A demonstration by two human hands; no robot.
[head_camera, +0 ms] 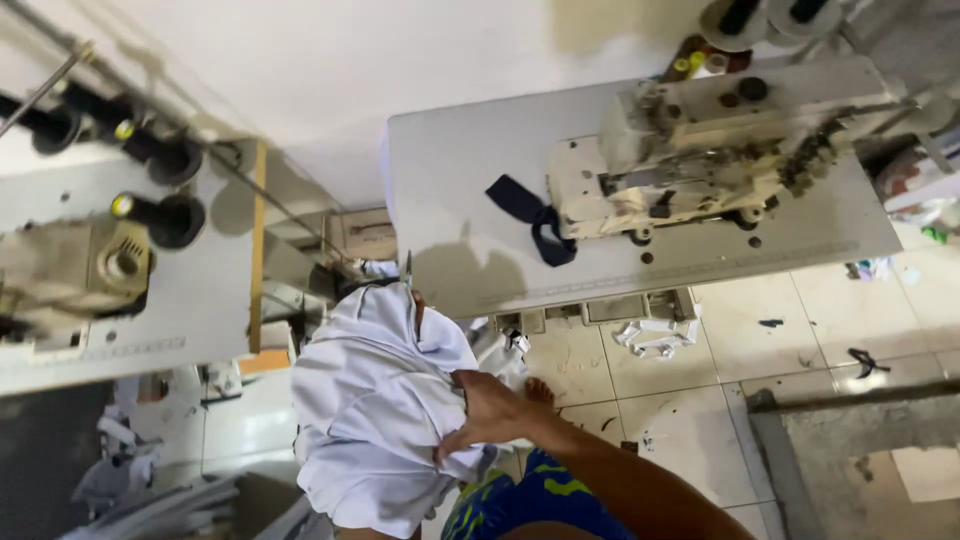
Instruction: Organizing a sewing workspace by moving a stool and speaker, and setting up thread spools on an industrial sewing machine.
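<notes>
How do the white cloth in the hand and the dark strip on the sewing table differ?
The white cloth is large and bunched; the dark strip is small, narrow and looped. The cloth is gripped by the right hand; the strip lies loose on the table beside the sewing machine. Both are fabric.

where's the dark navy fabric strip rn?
Head view, upper middle: dark navy fabric strip lies on the white sewing table, at the left end of the cream sewing machine.

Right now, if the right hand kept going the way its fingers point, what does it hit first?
The right hand points left and slightly down, fingers already pressed into the bundle of white cloth. So the cloth comes first; beyond it probably the tiled floor, though depth is unclear.
</notes>
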